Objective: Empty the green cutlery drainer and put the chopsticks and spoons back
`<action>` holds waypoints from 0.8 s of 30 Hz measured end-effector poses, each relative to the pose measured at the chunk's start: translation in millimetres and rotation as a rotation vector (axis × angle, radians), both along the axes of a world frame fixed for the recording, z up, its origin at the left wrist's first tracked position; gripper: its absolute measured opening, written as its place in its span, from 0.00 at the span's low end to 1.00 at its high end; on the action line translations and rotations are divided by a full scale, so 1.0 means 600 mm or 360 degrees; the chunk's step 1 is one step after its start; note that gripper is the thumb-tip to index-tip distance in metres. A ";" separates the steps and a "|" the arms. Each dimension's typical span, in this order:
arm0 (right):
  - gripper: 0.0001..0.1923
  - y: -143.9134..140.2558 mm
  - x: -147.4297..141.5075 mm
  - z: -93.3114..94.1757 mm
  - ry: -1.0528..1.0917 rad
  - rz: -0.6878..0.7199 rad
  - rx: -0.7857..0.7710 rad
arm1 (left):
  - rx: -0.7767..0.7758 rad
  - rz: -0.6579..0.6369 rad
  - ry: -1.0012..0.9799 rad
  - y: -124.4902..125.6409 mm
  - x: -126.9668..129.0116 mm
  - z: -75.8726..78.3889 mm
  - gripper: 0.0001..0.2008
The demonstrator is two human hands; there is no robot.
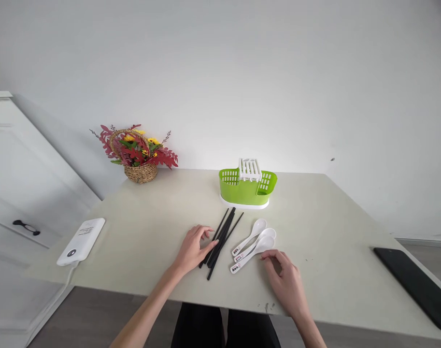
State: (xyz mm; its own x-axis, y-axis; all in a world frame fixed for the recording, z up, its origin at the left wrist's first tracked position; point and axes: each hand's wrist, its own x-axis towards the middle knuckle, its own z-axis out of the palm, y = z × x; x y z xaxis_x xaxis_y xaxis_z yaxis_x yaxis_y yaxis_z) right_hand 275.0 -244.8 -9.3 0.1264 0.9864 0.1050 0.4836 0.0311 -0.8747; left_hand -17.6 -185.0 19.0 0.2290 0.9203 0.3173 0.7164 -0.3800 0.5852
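Pale grey wall fills the upper half, and under it we see a cream table [162, 212] running from the left door panel to the right edge. On it we count one bundle of black chopsticks [222, 237], lying diagonally at the centre; the sticks overlap so closely that we cannot number them. Just right of the bundle lie three white spoons [254, 244], side by side, bowls pointing away from us, each with a small label on its handle that is too small to read. Behind both stands one green cutlery holder [247, 186] on a white base, with a white slotted insert at its middle. One wicker basket of flowers [136, 152] sits at the far left corner, one white device [81, 240] lies near the left edge, and one black flat object [416, 282] is cut off by the frame at the right.

Our left hand [193, 249] lies on the table with fingers loosely spread, fingertips touching the near end of the chopsticks, gripping nothing. Our right hand [287, 282] rests relaxed and empty, its fingertips just beside the spoon handles
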 end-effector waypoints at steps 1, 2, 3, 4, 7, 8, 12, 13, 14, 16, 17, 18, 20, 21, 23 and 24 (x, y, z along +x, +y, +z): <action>0.14 -0.001 0.000 -0.001 0.0018 -0.0002 -0.0006 | -0.0001 0.0006 -0.0013 0.000 0.000 0.000 0.11; 0.14 -0.002 0.001 -0.002 0.0052 -0.0007 -0.0014 | -0.0004 0.0010 -0.0029 0.000 0.000 0.000 0.11; 0.14 -0.002 0.003 -0.002 0.0104 -0.0018 -0.0020 | -0.0008 0.0011 -0.0046 0.000 0.000 -0.001 0.11; 0.15 -0.002 0.005 -0.002 0.0170 -0.0037 -0.0023 | -0.0011 0.0012 -0.0063 -0.001 0.000 -0.001 0.10; 0.16 0.008 0.018 0.006 0.0329 -0.0106 0.0018 | -0.0028 0.0030 -0.0110 -0.003 -0.004 -0.003 0.09; 0.16 0.016 0.023 0.013 0.0325 -0.0125 0.0056 | -0.0037 0.0042 -0.0123 -0.005 -0.007 -0.003 0.09; 0.15 0.084 0.037 0.057 -0.0025 -0.0195 0.0291 | -0.0053 0.0081 -0.0162 -0.012 -0.018 -0.003 0.08; 0.16 0.109 0.038 0.069 -0.0162 -0.0189 0.0379 | -0.0047 0.0091 -0.0167 -0.015 -0.021 -0.002 0.07; 0.18 0.135 0.039 0.078 -0.0295 -0.0170 0.0490 | -0.0037 0.0102 -0.0168 -0.017 -0.024 -0.001 0.07; 0.25 0.191 0.038 0.089 -0.0561 -0.0099 0.0666 | -0.0019 0.0132 -0.0160 -0.023 -0.029 0.000 0.06; 0.28 0.217 0.037 0.091 -0.0696 -0.0077 0.0689 | -0.0016 0.0148 -0.0150 -0.026 -0.032 0.001 0.06; 0.30 0.240 0.036 0.090 -0.0827 -0.0061 0.0669 | -0.0016 0.0164 -0.0134 -0.030 -0.035 0.001 0.06; 0.33 0.276 0.033 0.083 -0.1046 0.0001 0.0577 | -0.0021 0.0196 -0.0090 -0.037 -0.042 0.001 0.07; 0.32 0.288 0.033 0.078 -0.1105 0.0034 0.0537 | -0.0020 0.0212 -0.0065 -0.040 -0.046 0.000 0.07; 0.28 0.298 0.032 0.067 -0.1166 0.0100 0.0483 | -0.0001 0.0248 -0.0016 -0.046 -0.055 -0.002 0.09; 0.26 0.298 0.032 0.063 -0.1178 0.0126 0.0471 | 0.0015 0.0269 0.0007 -0.049 -0.060 -0.003 0.09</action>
